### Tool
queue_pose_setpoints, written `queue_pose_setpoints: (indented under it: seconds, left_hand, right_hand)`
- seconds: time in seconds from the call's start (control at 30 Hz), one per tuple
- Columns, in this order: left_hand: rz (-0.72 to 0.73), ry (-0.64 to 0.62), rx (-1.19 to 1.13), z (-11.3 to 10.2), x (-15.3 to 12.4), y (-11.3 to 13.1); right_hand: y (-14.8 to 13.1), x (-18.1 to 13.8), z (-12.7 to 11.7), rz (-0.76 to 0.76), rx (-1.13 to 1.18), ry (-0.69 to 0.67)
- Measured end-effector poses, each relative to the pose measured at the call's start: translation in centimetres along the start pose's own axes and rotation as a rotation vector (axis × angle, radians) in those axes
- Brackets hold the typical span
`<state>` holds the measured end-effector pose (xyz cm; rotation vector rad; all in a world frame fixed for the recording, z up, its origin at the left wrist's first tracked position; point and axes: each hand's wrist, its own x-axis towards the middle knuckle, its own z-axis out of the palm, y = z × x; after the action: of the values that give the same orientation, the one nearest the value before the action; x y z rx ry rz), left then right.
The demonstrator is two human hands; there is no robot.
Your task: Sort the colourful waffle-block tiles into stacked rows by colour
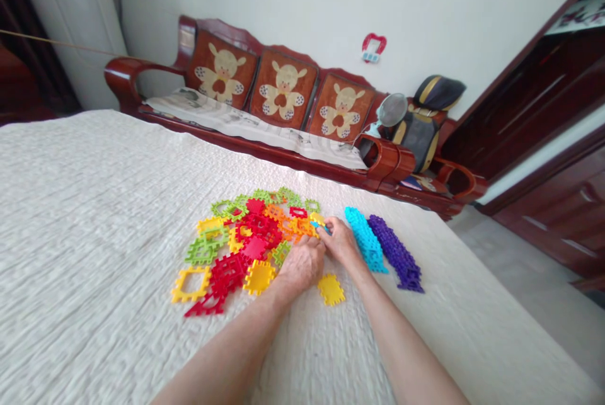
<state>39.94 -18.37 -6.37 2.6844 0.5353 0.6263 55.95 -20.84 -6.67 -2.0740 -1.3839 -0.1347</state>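
Note:
My left hand (305, 260) is closed at the right edge of a heap of plastic interlocking tiles, its fingertips largely hidden. Close beside it, my right hand (340, 240) pinches at a small blue tile (320, 227). A yellow tile (317, 218) shows just beyond the blue one, by the right fingertips. To the left spread red tiles (255, 247), orange tiles (287, 226), green tiles (203, 250) and a yellow frame tile (191, 284). One solid yellow tile (331, 290) lies flat between my forearms.
Right of my hands, a light-blue row of tiles (366, 239) lies alongside a purple row (396, 254). Everything rests on a bed-like surface with a white quilted cover (94, 216). Behind stands a wooden sofa (265, 143) with bear cushions; a small fan (392, 110) is at its right end.

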Motion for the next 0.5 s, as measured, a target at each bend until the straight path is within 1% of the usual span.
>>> queue_pose_setpoints:
  seconds: [0.1,0.23,0.3,0.4,0.47,0.5]
  left_hand:
    - [-0.004,0.005,-0.019,0.1,0.0,-0.1]
    - [-0.013,0.037,-0.061,0.2,0.0,-0.2]
    - [-0.012,0.039,-0.054,0.2,0.0,-0.2]
    - [-0.013,0.009,-0.02,0.1,-0.1,-0.2]
    - [-0.008,-0.013,-0.007,0.0,-0.1,-0.2]
    - [-0.005,-0.025,0.0,-0.1,-0.1,-0.2]
  right_hand:
    - [0.3,-0.5,-0.4,0.037,0.091,-0.051]
    - [0.5,-2.0,-2.1,0.14,0.255,-0.107]
    - [0.2,-2.7,-3.3,0.175,0.348,-0.181]
    - [-0.6,-3.5,-5.1,0.203,0.462,-0.317]
    - [-0.8,-3.9,-5.8,0.211,0.494,-0.336]
    - [-0.8,-4.1,-6.1,0.214,0.5,-0.317]
